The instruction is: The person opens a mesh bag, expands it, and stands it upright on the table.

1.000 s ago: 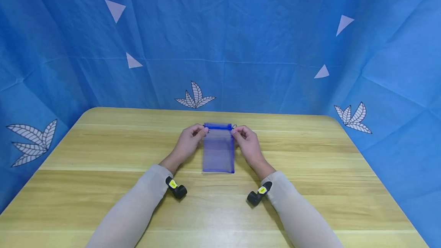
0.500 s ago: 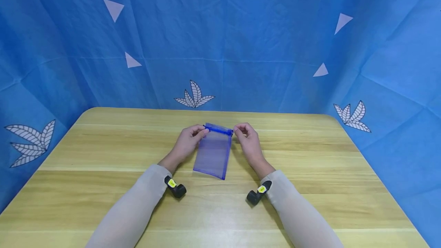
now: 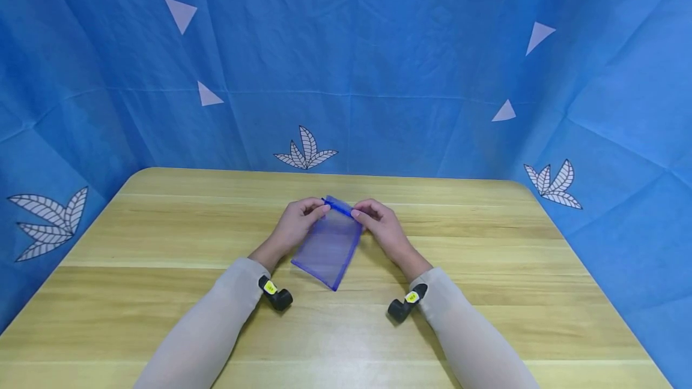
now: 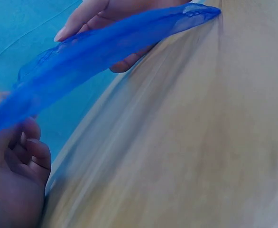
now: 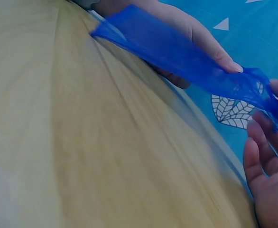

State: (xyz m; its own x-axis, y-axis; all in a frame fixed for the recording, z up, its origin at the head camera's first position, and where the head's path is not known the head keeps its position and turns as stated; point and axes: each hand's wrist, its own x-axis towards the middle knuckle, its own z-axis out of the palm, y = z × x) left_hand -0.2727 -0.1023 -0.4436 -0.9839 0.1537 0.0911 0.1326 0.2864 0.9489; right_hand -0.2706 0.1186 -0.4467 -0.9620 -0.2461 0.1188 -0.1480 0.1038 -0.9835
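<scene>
A sheer blue drawstring pouch (image 3: 327,248) hangs tilted between both hands, its gathered top away from the person and its bottom edge nearer. The left hand (image 3: 296,221) pinches the top left corner between thumb and fingers. At the top right side, the right hand (image 3: 381,227) pinches the band by the drawstring. In the left wrist view the pouch (image 4: 106,45) appears nearly edge-on, raised above the table. From the right wrist view, the pouch (image 5: 177,57) looks flat and see-through, with its gathered top by the right hand's fingers (image 5: 257,142).
A light wooden table (image 3: 486,293) lies under the hands. Blue cloth (image 3: 411,65) with white triangles and leaf prints hangs behind it and at both sides. Small black cameras are strapped to the left sleeve (image 3: 216,323) and right sleeve (image 3: 465,323).
The pouch has turned, its bottom edge swinging left and toward the person. The right hand has shifted from the drawstring end at the right corner inward onto the band; the left hand keeps its hold.
</scene>
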